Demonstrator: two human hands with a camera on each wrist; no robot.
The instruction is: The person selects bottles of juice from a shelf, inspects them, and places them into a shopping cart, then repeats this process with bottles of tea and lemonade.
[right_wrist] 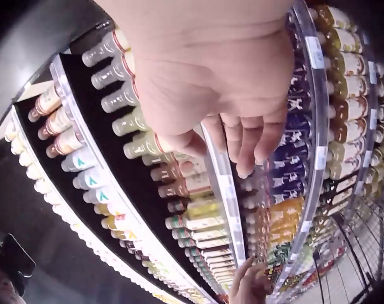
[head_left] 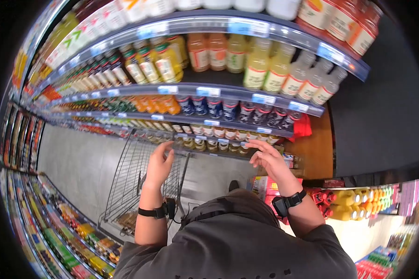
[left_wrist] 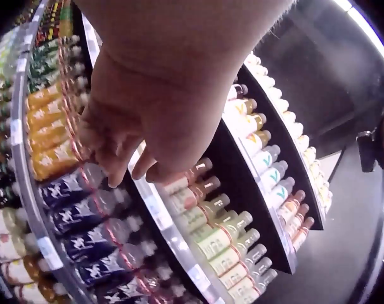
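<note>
In the head view my left hand (head_left: 159, 165) is raised over the wire shopping cart (head_left: 125, 181), its fingers loosely bent and holding nothing. Apart from it, my right hand (head_left: 268, 160) hangs in the air before the lower shelves, fingers relaxed and spread a little, also holding nothing. Both hands face a tall shelf of bottled drinks. Dark blue-labelled bottles (head_left: 214, 108) and orange bottles (head_left: 160, 105) fill the row beyond them. Pale yellow bottles (head_left: 257, 65) stand one shelf higher. The left wrist view shows the left hand (left_wrist: 147, 120) from behind, overlapping the bottle rows; the right hand (right_wrist: 217, 107) appears likewise in the right wrist view.
Price tags line the shelf edges (head_left: 209, 91). A black panel (head_left: 381, 93) with a wooden side (head_left: 314, 149) borders the shelf at right. More stocked shelves (head_left: 56, 223) run along the left. Grey floor (head_left: 74, 153) lies between, and yellow jugs (head_left: 349, 204) stand behind at right.
</note>
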